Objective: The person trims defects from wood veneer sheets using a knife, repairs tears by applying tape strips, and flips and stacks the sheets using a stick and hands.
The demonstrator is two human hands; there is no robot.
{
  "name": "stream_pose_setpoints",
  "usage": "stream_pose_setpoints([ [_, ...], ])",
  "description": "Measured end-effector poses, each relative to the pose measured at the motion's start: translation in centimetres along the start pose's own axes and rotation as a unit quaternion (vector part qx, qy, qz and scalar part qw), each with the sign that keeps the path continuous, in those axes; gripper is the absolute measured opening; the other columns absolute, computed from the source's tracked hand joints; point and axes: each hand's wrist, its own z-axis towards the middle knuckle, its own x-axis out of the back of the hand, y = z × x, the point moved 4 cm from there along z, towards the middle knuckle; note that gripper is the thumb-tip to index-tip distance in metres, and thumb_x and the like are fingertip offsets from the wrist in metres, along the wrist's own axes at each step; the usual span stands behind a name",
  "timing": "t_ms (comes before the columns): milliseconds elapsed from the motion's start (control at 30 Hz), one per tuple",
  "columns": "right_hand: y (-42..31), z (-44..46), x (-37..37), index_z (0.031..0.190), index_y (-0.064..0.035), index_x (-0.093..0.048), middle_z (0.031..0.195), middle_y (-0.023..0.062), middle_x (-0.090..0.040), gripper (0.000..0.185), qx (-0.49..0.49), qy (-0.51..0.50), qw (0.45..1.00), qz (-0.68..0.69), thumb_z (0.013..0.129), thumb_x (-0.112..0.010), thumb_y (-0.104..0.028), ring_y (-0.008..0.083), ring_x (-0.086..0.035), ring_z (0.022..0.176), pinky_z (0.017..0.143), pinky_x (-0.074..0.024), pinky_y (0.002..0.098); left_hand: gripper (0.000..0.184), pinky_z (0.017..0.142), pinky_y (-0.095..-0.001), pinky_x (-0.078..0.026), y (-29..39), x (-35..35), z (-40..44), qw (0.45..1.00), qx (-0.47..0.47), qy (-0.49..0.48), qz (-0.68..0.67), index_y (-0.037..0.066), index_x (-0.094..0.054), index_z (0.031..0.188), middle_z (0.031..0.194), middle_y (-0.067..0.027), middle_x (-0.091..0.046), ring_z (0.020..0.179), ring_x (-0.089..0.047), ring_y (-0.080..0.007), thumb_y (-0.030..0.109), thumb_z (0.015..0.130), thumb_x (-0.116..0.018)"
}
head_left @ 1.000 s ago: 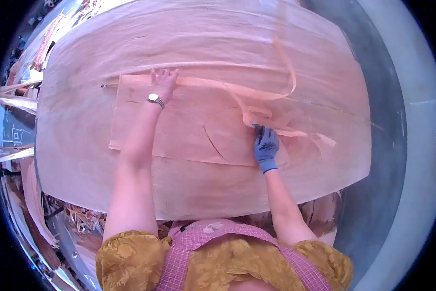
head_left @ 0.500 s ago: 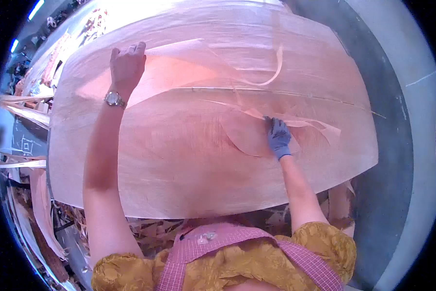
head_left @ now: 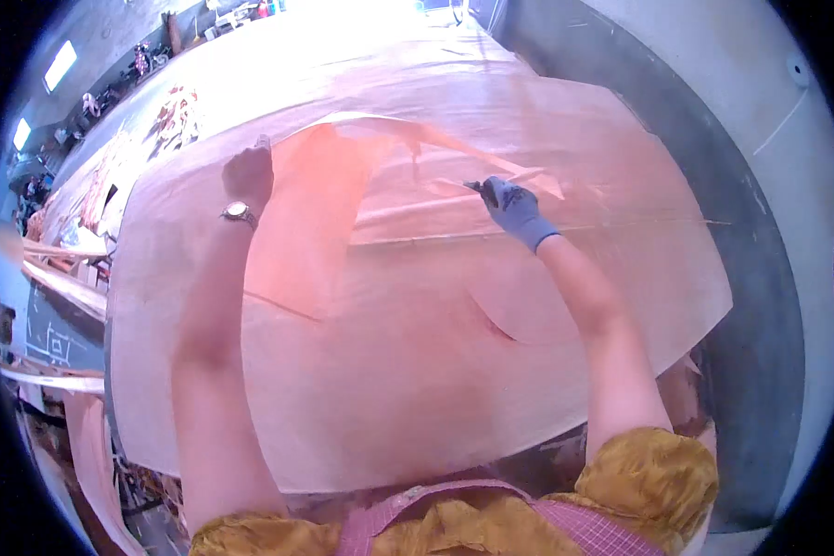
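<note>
My bare left hand, with a watch at the wrist, is closed at the edge of a thin wood veneer sheet. The sheet is lifted and bent, glowing orange where light passes through it. My right hand, in a grey-blue glove, is closed over the veneer's torn right end. Something small and dark shows at its fingertips; I cannot tell whether it is a tool or the glove's tips. A narrow veneer strip lies beside those fingers. Under both hands spreads a broad stack of veneer.
A loose rounded veneer piece lies on the stack. Veneer scraps are heaped at the far left. Long wood strips stick out past the left edge. Grey floor runs along the right side.
My right hand has moved up and away from me. The veneer sheet at my left hand has lifted and folded, its near part now hanging toward me. The view has tilted up.
</note>
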Motion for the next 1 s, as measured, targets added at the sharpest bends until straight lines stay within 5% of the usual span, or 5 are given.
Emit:
stream_pose_setpoints([
  [267,-13.9,11.5,-4.8,0.145,-0.0173,-0.04,0.14,0.0201,-0.048,0.052,0.165,0.069,0.928,0.326,0.095,-0.05,-0.012,0.0383,-0.048,0.126,0.102,-0.0426,0.0449,0.022,0.071,-0.0498,-0.054,-11.3,-8.2,12.0,0.913,0.23,0.155,-0.299,0.002,-0.058,0.101,0.09,-0.0237,-0.068,0.084,-0.069,-0.0384,0.02,0.088,-0.055],
  [400,-19.2,8.3,-8.1,0.141,-0.0162,-0.043,0.129,0.0206,-0.054,0.047,0.189,-0.001,0.954,0.232,0.095,-0.051,-0.015,0.0379,-0.054,0.116,0.093,-0.048,0.0469,0.081,0.074,-0.0417,-0.053,-10.1,-12.7,11.5,0.614,0.301,0.07,-0.726,-0.002,-0.031,0.143,0.114,-0.0163,-0.061,0.087,-0.064,-0.025,0.037,0.083,-0.069],
  [467,-21.8,4.9,-9.4,0.137,-0.0156,-0.047,0.123,0.0187,-0.057,0.042,0.174,-0.073,0.956,0.225,0.095,-0.051,-0.017,0.0378,-0.058,0.11,0.088,-0.0499,0.0483,0.089,0.082,-0.0399,-0.052,-9.8,-14.6,8.6,0.592,0.336,-0.036,-0.731,-0.001,-0.021,0.147,0.118,-0.0147,-0.058,0.099,-0.061,-0.0241,0.036,0.083,-0.07],
  [733,-29.9,-17.9,-5.9,0.132,-0.016,-0.051,0.122,0.0168,-0.059,0.036,0.058,-0.211,0.935,0.28,0.097,-0.049,-0.024,0.0376,-0.061,0.104,0.083,-0.0519,0.049,0.03,0.065,-0.0283,-0.055,-15.9,-19.1,-15.7,0.498,0.288,-0.159,-0.802,0.002,-0.062,0.11,0.095,-0.0078,-0.068,0.076,-0.067,-0.0158,0.026,0.093,-0.065],
  [1000,-39.5,-34.4,-3.1,0.13,-0.0111,-0.053,0.121,0.0173,-0.061,0.034,0.052,-0.218,0.909,0.351,0.098,-0.051,-0.02,0.0363,-0.06,0.108,0.089,-0.0509,0.0432,0.024,0.053,-0.0235,-0.049,-33.0,-13.1,-41.1,0.48,0.463,-0.151,-0.729,0.011,-0.059,0.085,0.073,0.0007,-0.06,0.065,-0.062,-0.0111,0.033,0.092,-0.065],
])
